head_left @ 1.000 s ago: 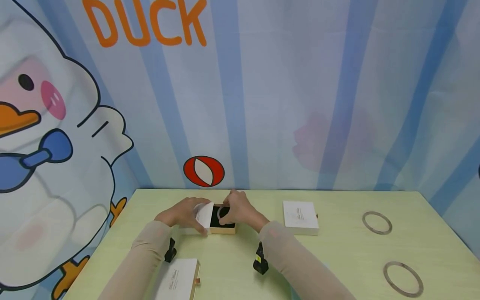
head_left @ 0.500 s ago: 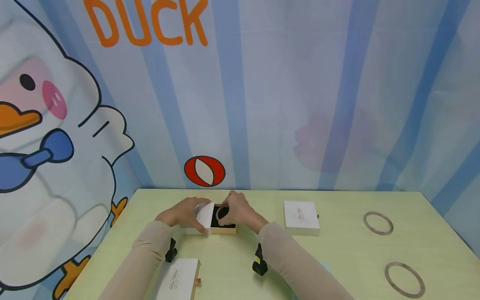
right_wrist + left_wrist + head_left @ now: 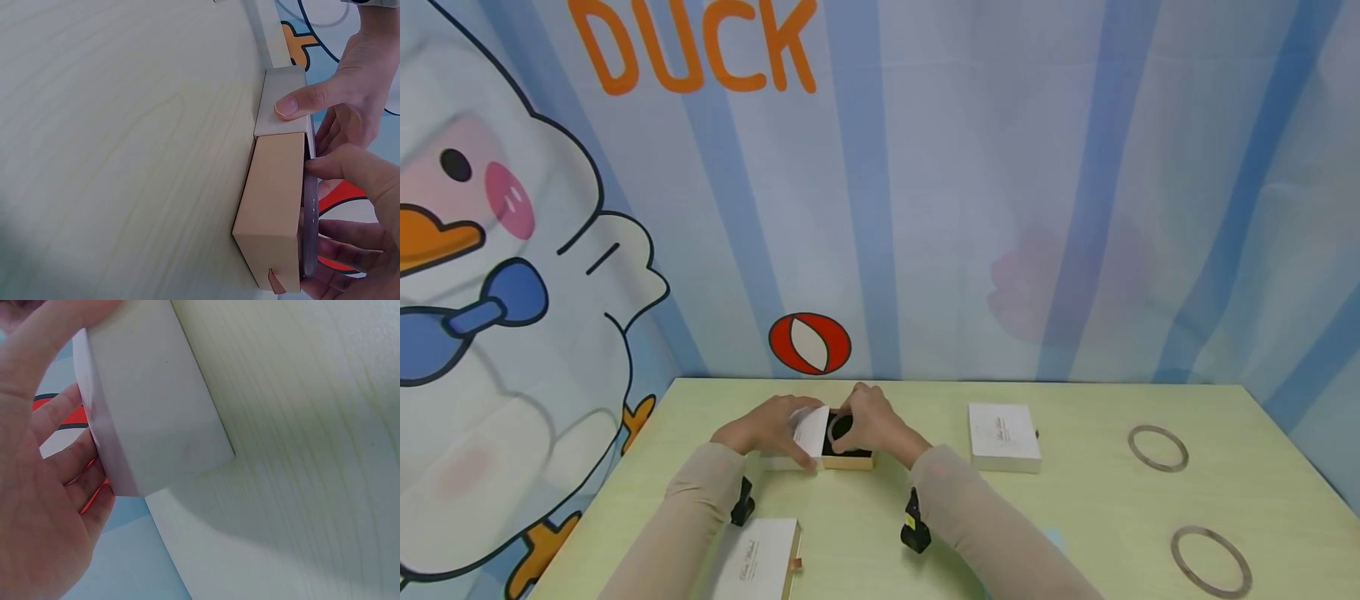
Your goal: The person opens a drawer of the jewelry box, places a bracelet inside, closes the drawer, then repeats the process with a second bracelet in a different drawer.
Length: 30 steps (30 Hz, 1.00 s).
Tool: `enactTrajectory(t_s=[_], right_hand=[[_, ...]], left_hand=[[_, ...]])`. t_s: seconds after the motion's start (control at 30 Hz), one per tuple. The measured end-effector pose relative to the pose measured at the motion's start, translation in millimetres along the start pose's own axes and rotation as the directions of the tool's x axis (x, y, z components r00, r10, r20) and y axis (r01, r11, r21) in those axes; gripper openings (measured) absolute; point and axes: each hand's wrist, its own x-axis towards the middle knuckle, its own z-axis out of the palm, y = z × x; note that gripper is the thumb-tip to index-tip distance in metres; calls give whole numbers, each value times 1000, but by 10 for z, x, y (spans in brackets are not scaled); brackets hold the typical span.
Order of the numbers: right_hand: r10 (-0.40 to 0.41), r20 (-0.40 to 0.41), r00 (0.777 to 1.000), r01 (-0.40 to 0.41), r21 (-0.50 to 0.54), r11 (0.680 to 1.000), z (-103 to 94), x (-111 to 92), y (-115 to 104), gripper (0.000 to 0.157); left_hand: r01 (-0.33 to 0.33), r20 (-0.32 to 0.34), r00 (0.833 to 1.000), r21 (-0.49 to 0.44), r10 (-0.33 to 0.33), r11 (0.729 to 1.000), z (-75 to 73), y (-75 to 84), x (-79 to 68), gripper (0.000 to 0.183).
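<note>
A white box sleeve [image 3: 808, 433] lies at the back of the table, with its tan drawer [image 3: 272, 187] slid out to the right. The drawer has a dark lining and a small pull tab. My left hand [image 3: 767, 428] grips the sleeve, its thumb on the near side [image 3: 281, 100] and fingers on the far side. Over the drawer, my right hand [image 3: 877, 423] pinches a grey bangle [image 3: 310, 225] between thumb and fingers. In the head view the bangle's left arc shows against the dark lining; the hand hides the remainder.
A closed white box [image 3: 1003, 436] stands right of my right hand, and another closed white box [image 3: 754, 557] lies near my left forearm. Two grey bangles, one farther back [image 3: 1157, 448] and one nearer [image 3: 1212, 562], lie at the right. A striped curtain [image 3: 925, 208] hangs behind the table.
My right hand has shifted slightly left with the bangle, closer to the sleeve's edge. The left hand keeps its grip on the sleeve.
</note>
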Motion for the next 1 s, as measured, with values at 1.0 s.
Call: enactTrajectory(t_s=[1.0], right_hand=[[-5, 10, 1000, 6, -78, 997, 65, -1, -54, 28]], left_hand=[[30, 9, 1000, 2, -30, 1000, -11, 31, -13, 94]])
